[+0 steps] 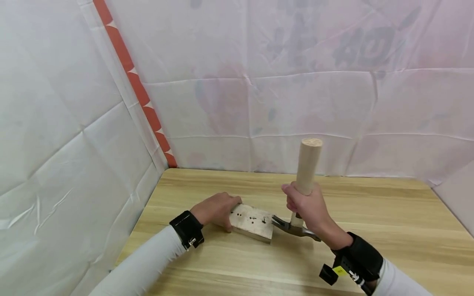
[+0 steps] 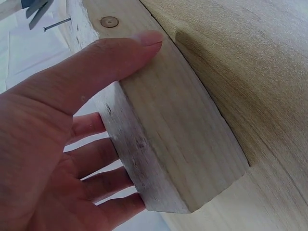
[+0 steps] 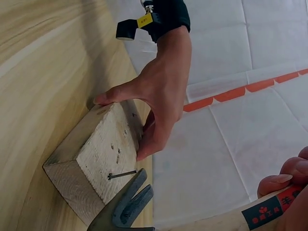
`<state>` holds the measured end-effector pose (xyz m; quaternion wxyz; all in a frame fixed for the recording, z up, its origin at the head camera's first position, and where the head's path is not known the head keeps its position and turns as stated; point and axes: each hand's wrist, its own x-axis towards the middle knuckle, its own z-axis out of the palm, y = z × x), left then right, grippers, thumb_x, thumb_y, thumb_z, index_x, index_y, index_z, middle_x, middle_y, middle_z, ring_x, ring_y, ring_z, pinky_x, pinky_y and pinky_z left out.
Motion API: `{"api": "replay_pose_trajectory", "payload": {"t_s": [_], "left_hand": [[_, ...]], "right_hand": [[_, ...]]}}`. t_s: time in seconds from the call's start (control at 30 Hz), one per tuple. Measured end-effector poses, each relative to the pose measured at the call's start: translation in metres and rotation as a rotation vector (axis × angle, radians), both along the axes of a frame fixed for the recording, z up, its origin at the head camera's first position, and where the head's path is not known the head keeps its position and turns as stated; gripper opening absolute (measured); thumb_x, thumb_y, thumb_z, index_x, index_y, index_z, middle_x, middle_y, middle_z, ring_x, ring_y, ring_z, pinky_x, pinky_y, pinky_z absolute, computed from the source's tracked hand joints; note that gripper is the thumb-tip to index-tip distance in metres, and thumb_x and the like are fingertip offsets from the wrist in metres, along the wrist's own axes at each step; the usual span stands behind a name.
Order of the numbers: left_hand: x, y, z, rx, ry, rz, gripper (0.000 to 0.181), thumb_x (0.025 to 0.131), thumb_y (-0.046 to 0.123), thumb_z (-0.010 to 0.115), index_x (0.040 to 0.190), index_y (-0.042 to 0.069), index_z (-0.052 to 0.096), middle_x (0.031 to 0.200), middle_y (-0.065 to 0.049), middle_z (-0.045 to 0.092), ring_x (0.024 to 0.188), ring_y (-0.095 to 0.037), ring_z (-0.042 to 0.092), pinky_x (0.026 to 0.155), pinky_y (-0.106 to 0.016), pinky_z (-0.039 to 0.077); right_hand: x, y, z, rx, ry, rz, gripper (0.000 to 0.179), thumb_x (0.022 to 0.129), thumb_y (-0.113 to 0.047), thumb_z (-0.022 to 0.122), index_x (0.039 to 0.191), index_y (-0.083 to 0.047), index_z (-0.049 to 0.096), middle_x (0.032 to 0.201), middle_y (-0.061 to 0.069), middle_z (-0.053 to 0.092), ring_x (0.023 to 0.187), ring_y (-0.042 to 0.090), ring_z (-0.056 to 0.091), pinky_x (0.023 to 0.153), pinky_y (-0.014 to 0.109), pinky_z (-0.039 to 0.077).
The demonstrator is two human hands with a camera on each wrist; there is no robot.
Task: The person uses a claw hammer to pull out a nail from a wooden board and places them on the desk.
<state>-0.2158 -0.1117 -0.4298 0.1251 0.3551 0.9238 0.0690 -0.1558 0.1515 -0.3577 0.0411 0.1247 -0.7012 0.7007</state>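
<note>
Light-brown wood-grain table with rounded corners (image 1: 389,209). Behind: creased white-pink sheet wall with faint blurred print (image 1: 296,107). Left: glossy creased white sheet wall (image 1: 55,123). Red-orange notched strip (image 1: 119,43) slants down near their junction. Shadows soft.

And it's the left hand (image 2: 43,130) on the wooden block (image 2: 178,130), thumb (image 2: 115,60) across its smooth side just below a round knot (image 2: 109,22), four spread fingers (image 2: 94,156) meeting the rough face! Top corner, a nail (image 2: 57,24) juts out, grey metal claw (image 2: 41,13) near it, wood-grained tabletop (image 2: 269,72) alongside!
</note>
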Motion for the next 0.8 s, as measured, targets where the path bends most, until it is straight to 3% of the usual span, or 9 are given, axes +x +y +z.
{"api": "replay_pose_trajectory", "payload": {"t_s": [0.13, 0.4, 0.8], "left_hand": [[0.000, -0.001, 0.000, -0.013, -0.001, 0.009, 0.078, 0.058, 0.038, 0.089, 0.123, 0.017, 0.052, 0.097, 0.007, 0.058, 0.085, -0.007, 0.050, 0.072, -0.023, 0.045], [0.003, 0.002, -0.002, -0.027, 0.014, 0.021, 0.077, 0.059, 0.039, 0.088, 0.124, 0.018, 0.052, 0.102, 0.005, 0.061, 0.089, -0.010, 0.051, 0.074, -0.025, 0.046], [0.001, 0.004, -0.003, 0.002, 0.028, 0.012, 0.074, 0.056, 0.038, 0.090, 0.117, 0.018, 0.053, 0.090, 0.008, 0.058, 0.081, -0.009, 0.050, 0.069, -0.024, 0.045]], "right_hand": [[-0.004, -0.007, -0.003, 0.069, -0.041, -0.035, 0.037, 0.090, -0.017, 0.064, 0.065, -0.003, 0.041, 0.053, 0.004, 0.038, 0.047, 0.018, 0.036, 0.043, 0.033, 0.031], [-0.008, -0.015, -0.005, 0.161, -0.130, -0.002, 0.035, 0.091, -0.025, 0.063, 0.072, -0.001, 0.046, 0.060, 0.008, 0.042, 0.052, 0.016, 0.039, 0.048, 0.032, 0.035], [-0.015, -0.029, -0.003, 0.252, -0.134, 0.033, 0.031, 0.092, -0.027, 0.061, 0.082, 0.000, 0.049, 0.060, 0.009, 0.042, 0.052, 0.019, 0.039, 0.052, 0.034, 0.035]]}}
